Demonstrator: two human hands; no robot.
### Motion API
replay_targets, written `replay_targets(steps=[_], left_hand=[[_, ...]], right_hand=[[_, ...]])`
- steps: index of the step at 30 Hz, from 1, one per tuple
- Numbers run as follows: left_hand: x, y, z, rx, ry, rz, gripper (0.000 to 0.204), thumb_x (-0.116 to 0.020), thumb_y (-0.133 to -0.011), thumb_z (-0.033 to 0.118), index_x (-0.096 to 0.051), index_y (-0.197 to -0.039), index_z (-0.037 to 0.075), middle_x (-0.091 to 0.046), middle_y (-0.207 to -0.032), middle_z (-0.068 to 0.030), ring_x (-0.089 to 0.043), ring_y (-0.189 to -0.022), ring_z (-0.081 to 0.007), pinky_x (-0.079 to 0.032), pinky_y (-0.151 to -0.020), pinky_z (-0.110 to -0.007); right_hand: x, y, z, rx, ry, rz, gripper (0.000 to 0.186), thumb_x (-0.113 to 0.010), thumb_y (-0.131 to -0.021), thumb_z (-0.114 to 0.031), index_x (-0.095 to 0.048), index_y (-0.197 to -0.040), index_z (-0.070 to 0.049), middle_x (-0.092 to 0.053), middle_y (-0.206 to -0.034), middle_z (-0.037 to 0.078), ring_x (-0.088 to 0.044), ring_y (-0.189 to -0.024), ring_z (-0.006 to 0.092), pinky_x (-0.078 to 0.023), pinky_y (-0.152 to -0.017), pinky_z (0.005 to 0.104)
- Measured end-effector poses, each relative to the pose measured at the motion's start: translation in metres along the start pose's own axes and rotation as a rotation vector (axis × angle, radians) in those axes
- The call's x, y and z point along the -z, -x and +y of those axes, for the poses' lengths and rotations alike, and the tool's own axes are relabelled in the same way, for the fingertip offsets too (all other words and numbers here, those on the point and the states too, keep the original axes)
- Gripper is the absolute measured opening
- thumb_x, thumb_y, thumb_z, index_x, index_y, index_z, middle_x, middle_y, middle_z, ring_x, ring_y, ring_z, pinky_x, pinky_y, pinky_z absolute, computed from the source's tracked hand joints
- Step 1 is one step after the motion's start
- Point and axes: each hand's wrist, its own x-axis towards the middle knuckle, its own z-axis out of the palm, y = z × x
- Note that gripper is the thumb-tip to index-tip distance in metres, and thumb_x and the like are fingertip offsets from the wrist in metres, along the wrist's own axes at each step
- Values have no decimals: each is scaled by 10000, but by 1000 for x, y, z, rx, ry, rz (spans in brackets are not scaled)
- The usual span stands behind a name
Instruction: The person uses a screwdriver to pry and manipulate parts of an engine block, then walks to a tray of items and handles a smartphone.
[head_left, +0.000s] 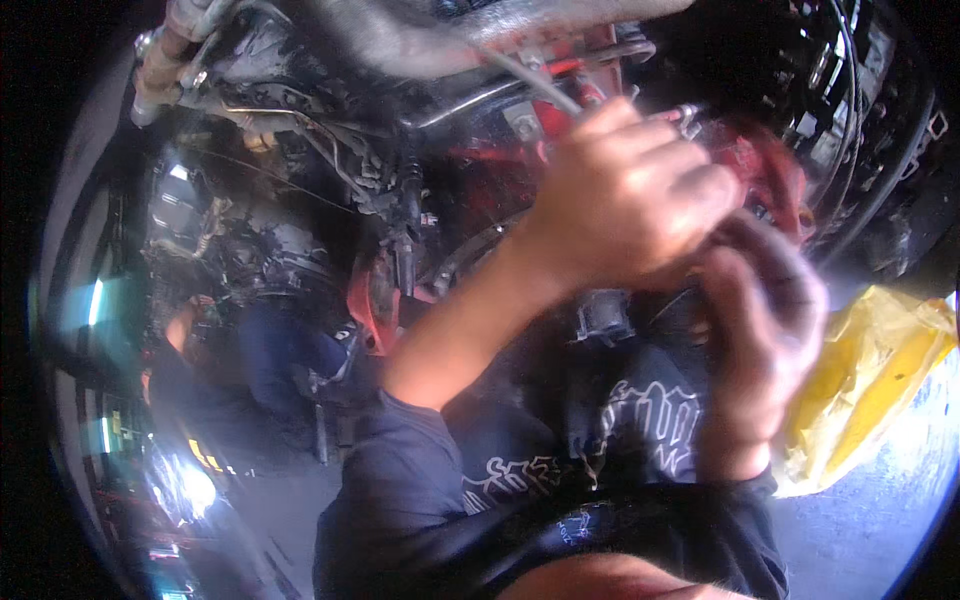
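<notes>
My left hand [640,195] is raised in a fist among the parts of a vehicle's underside. A thin grey metal rod [545,85] runs down to its knuckles; whether the fist grips it or only covers its end I cannot tell. Beside the fist's lower right, my right hand [765,295] has curled fingers close against it, blurred by motion. What lies inside either hand is hidden. Red painted metal [745,165] shows behind the hands, and a thick grey pipe [430,45] crosses above.
Yellow plastic wrapping [860,385] sits at the right. Dark cables [850,110] hang at the upper right. A red bracket [372,305] stands left of my forearm. Farther left, another person in dark clothing [275,350] is near more machinery.
</notes>
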Motion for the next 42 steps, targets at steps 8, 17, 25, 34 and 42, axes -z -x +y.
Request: replay_targets(steps=[8,17,25,34,42], left_hand=[[4,-42,14,209,83,-166,130,-603,-670,247,-547,-636,135,-502,-572,17,-534,-535,-144,-372,-489,-308],[16,-104,4,497,338,-157,136,-636,-626,244,-529,-616,161,-422,-580,24,-472,-518,-147,-343,-491,-328],[74,-162,-56,664,497,-7,261,-761,-632,299,-599,-716,112,-524,-626,-22,-546,-536,-198,-391,-485,-332],[162,-168,-93,814,459,181,397,-755,-687,134,-412,-486,125,-396,-495,2,-384,-422,-156,-317,-430,-297],[209,-165,-120,1031,-6,-124,305,-695,-792,199,-429,-673,109,-491,-642,-28,-479,-572,-201,-354,-668,-385]], right_hand=[[8,2,-39,120,317,312,275,-718,-783,-111,-651,-985,64,-680,-861,160,-601,-674,164,-451,-619,225],[-14,-33,-125,-143,455,518,318,-732,-817,-261,-628,-857,37,-672,-818,173,-558,-574,139,-412,-514,230],[-78,-84,-211,56,355,311,310,-592,-916,-283,-512,-1019,-2,-638,-992,233,-585,-994,335,-440,-924,493],[-204,-126,-265,300,-120,-48,276,-717,-761,-212,-551,-619,-43,-593,-648,107,-578,-585,261,-461,-812,526],[-277,-152,-246,461,104,-145,279,-669,-601,-194,-413,-523,-112,-384,-557,48,-413,-517,257,-363,-566,424]])
